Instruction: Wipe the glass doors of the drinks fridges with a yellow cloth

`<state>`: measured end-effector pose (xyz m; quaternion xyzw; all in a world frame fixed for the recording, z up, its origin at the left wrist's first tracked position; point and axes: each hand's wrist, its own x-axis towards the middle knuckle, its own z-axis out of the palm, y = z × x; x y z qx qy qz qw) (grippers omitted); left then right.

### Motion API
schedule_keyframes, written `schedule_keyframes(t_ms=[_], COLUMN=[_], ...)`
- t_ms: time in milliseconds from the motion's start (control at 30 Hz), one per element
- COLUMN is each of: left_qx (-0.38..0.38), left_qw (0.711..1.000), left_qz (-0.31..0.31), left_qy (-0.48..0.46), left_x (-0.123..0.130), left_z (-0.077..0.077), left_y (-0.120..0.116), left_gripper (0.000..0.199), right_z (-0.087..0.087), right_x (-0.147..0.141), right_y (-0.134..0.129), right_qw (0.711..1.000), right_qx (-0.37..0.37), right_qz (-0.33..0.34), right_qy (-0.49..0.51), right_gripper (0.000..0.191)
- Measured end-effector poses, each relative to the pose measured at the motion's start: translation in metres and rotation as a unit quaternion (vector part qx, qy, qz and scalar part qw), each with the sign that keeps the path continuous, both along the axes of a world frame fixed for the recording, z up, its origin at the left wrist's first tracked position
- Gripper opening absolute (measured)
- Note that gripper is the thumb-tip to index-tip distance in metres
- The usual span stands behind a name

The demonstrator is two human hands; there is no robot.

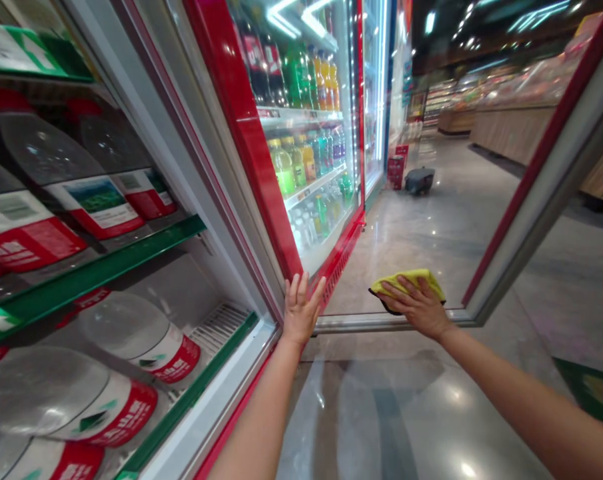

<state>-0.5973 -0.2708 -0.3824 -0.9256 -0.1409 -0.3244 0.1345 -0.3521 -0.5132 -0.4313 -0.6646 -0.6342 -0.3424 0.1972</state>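
Observation:
An opened glass fridge door (526, 193) with a grey and red frame swings out to the right. My right hand (424, 308) lies spread over a yellow cloth (406, 283) with dark edging, pressing it on the glass just above the door's bottom rail. At the hinge side, my left hand (302, 307) rests with fingers stretched and apart, near the door's lower corner and the red frame. It holds nothing. The cloth's underside is hidden.
Large water bottles (116, 393) with red and white labels fill the fridge shelves at left, edged by green strips (96, 267). Another lit drinks fridge (306, 133) stands beyond the glass. A dark object (420, 181) sits on the shiny floor farther off.

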Motion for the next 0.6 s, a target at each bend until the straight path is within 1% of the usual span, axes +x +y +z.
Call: schedule_keyframes(t_ms=[33, 67, 100, 167, 233, 300, 367, 400, 433, 500, 567, 600], left_qx=[0.008, 0.022, 0.040, 0.068, 0.073, 0.069, 0.072, 0.073, 0.073, 0.074, 0.082, 0.090], left_qw=[1.000, 1.000, 0.999, 0.996, 0.996, 0.997, 0.997, 0.997, 0.997, 0.997, 0.996, 0.995], left_qz=[-0.005, -0.016, -0.029, -0.050, -0.049, -0.040, -0.034, -0.033, -0.031, -0.026, -0.034, -0.046], left_qy=[-0.005, -0.008, -0.009, -0.005, -0.002, -0.004, -0.005, -0.004, -0.004, -0.009, -0.015, -0.016], left_x=[0.003, 0.007, 0.010, 0.018, 0.026, 0.032, 0.035, 0.036, 0.037, 0.038, 0.041, 0.043], left_z=[-0.002, -0.004, -0.005, -0.008, -0.010, -0.010, -0.009, -0.008, -0.008, -0.007, -0.006, -0.006], left_y=[-0.002, -0.004, -0.005, -0.009, -0.013, -0.016, -0.018, -0.019, -0.020, -0.022, -0.024, -0.025], left_gripper=[0.082, 0.083, 0.083, 0.082, 0.082, 0.081, 0.081, 0.082, 0.082, 0.082, 0.081, 0.080], right_z=[-0.006, -0.009, -0.010, -0.005, 0.002, 0.003, -0.004, -0.010, -0.014, -0.019, -0.015, -0.010], right_x=[-0.005, -0.011, -0.017, -0.024, -0.020, -0.010, -0.001, 0.002, 0.004, 0.007, 0.014, 0.019], right_y=[0.005, 0.014, 0.024, 0.045, 0.053, 0.047, 0.032, 0.024, 0.017, 0.009, 0.005, 0.004], right_qw=[1.000, 1.000, 0.998, 0.992, 0.992, 0.998, 1.000, 0.999, 0.998, 0.999, 0.998, 0.998], right_qx=[0.005, -0.003, -0.027, -0.059, -0.062, -0.029, 0.013, 0.026, 0.029, 0.013, 0.002, 0.014], right_qz=[-0.006, 0.007, 0.034, 0.084, 0.083, 0.034, -0.023, -0.040, -0.045, -0.030, -0.012, -0.015], right_qy=[-0.002, -0.018, -0.042, -0.076, -0.074, -0.046, -0.017, -0.011, -0.012, -0.035, -0.056, -0.056], right_gripper=[0.071, 0.064, 0.059, 0.052, 0.054, 0.058, 0.061, 0.061, 0.061, 0.064, 0.067, 0.069])
